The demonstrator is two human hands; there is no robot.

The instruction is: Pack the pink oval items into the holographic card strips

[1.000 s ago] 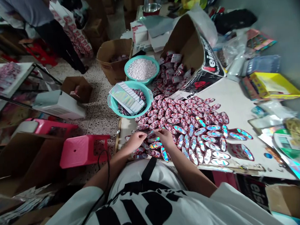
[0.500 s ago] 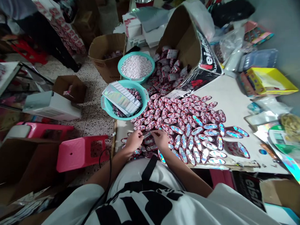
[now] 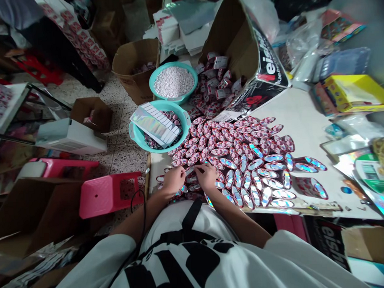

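Observation:
My left hand point(image 3: 174, 180) and my right hand point(image 3: 207, 176) are close together at the near left part of the table. The fingertips of both are pinched on a small pale strip point(image 3: 190, 171) stretched between them; its details are too small to make out. Below and around them stand small red-and-white packs with pointed-oval tops point(image 3: 222, 144), packed in rows. The far packs show round pinkish pieces in their tops, while many nearer tops are shiny silver. My forearms hide some near packs.
A turquoise basin point(image 3: 187, 133) of dark round pieces has a card with pale strips point(image 3: 156, 124) lying across it. Behind is a basin of white pellets point(image 3: 174, 82). A tipped carton point(image 3: 265, 89) spills more packs. A pink stool point(image 3: 96, 197) stands left; a person point(image 3: 46, 35) stands beyond.
Over the second, both hands have come to hold the pale strip level between them, a little higher above the packs. The whole view has shifted slightly with my head. Since half a second ago, little differs.

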